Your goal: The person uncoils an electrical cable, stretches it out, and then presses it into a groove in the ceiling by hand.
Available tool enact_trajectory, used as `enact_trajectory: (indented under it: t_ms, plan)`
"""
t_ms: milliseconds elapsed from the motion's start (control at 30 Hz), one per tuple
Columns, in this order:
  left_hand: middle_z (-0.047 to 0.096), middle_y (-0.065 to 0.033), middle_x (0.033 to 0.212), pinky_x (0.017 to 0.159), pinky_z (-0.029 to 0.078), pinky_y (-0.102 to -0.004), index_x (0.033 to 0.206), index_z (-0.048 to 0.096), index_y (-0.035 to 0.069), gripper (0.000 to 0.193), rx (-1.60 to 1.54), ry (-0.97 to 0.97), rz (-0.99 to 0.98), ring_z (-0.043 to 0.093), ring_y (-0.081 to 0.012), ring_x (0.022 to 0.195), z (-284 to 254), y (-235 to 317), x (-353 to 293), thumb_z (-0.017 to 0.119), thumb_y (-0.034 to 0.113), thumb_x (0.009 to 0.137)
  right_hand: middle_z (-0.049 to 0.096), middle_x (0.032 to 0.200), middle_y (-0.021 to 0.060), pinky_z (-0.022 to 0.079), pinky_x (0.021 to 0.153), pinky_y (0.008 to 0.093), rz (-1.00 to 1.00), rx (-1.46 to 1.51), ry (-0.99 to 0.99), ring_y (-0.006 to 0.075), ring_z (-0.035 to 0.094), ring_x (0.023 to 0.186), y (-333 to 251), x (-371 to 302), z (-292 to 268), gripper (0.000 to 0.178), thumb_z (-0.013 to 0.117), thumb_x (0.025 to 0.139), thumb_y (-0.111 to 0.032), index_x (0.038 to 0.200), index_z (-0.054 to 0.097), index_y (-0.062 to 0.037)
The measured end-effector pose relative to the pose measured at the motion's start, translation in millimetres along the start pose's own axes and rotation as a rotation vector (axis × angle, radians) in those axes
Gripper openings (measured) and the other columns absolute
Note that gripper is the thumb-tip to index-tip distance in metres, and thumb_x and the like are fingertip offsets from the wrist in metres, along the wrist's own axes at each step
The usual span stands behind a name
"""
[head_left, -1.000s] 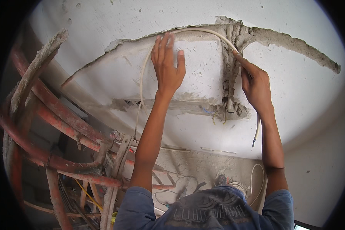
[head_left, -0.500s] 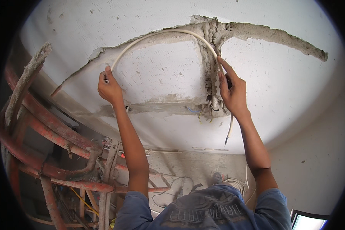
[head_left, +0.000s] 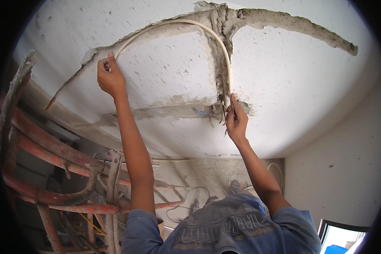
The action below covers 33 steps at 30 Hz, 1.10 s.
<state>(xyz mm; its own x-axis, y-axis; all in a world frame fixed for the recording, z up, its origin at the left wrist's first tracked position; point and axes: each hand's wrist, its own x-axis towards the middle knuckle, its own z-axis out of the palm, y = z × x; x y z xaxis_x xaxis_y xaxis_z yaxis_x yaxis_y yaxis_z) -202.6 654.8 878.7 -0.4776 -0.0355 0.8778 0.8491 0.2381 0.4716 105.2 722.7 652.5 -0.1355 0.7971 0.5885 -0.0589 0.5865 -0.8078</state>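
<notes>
A cream-coloured cable (head_left: 186, 20) bends in a tall arch in front of a white wall scored with rough cut channels. At the left end of the arch, my left hand (head_left: 111, 80) pinches the cable between thumb and fingers. My right hand (head_left: 237, 122) grips it lower down on the right, beside the upright channel (head_left: 219, 53). A short dark tip of the cable pokes out below that hand. Just left of my right hand, several thin loose wires (head_left: 211, 116), one of them blue, stick out of the lower channel (head_left: 169, 111).
A worn red metal scaffold frame (head_left: 57, 156), crusted with cement, stands close on my left. Another chased channel (head_left: 300, 27) curves away at upper right. Below, a dusty floor (head_left: 216, 168) carries a dark cord. A bright framed panel (head_left: 343, 237) shows at lower right.
My right hand has slid down and a little left, near the loose wires, lengthening the right side of the arch. The left hand still pinches the cable; the whole view has shifted slightly.
</notes>
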Motion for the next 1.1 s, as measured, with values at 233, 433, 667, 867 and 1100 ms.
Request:
enact_trajectory:
  t_ms: [233,433,667,867,1100]
  plan:
    - [0.057,-0.0060,0.072,0.059,0.043,-0.0355,0.074,0.060,0.003,0.037,-0.067,0.149,0.207,0.054,-0.0208,0.064,9,-4,11,0.070,0.036,0.085,0.067,0.088,0.0194,0.046,0.064,0.0271,0.005,-0.093,-0.092,0.0130,0.053,0.063,-26,8,-25,0.045,0.049,0.091,0.003,0.135,0.052,-0.0058]
    - [0.055,-0.0109,0.088,0.069,0.046,-0.0378,0.082,0.059,-0.002,0.021,-0.286,0.184,0.375,0.053,-0.0255,0.079,22,-43,1,0.074,0.011,0.081,0.068,0.098,0.0201,0.045,0.063,0.0242,0.016,-0.146,-0.154,0.0092,0.051,0.065,-30,4,-19,0.045,0.047,0.091,0.004,0.135,0.050,-0.0043]
    - [0.056,-0.0089,0.087,0.073,0.043,-0.0353,0.083,0.066,0.002,0.016,-0.107,0.180,0.374,0.052,-0.0251,0.084,21,-27,2,0.074,0.016,0.081,0.064,0.113,0.0102,0.040,0.057,0.0224,0.106,-0.032,-0.141,0.0061,0.042,0.062,-11,-10,-19,0.047,0.039,0.095,0.001,0.142,0.039,0.0008]
    - [0.055,-0.0079,0.077,0.063,0.044,-0.0345,0.083,0.066,0.003,0.019,-0.165,0.121,0.252,0.053,-0.0237,0.066,22,-7,5,0.075,0.019,0.079,0.046,0.067,-0.0021,0.039,0.047,0.0212,0.200,0.261,-0.005,0.0045,0.043,0.053,-17,-36,-16,0.047,0.043,0.101,-0.018,0.144,0.035,-0.0012]
    - [0.057,-0.0033,0.078,0.063,0.044,-0.0323,0.084,0.067,0.006,0.023,0.019,0.041,0.103,0.053,-0.0189,0.067,1,2,0,0.074,0.028,0.081,0.046,0.067,-0.0040,0.036,0.049,0.0207,0.269,0.246,-0.249,0.0046,0.038,0.053,7,-35,-2,0.042,0.047,0.099,-0.014,0.140,0.045,-0.0047]
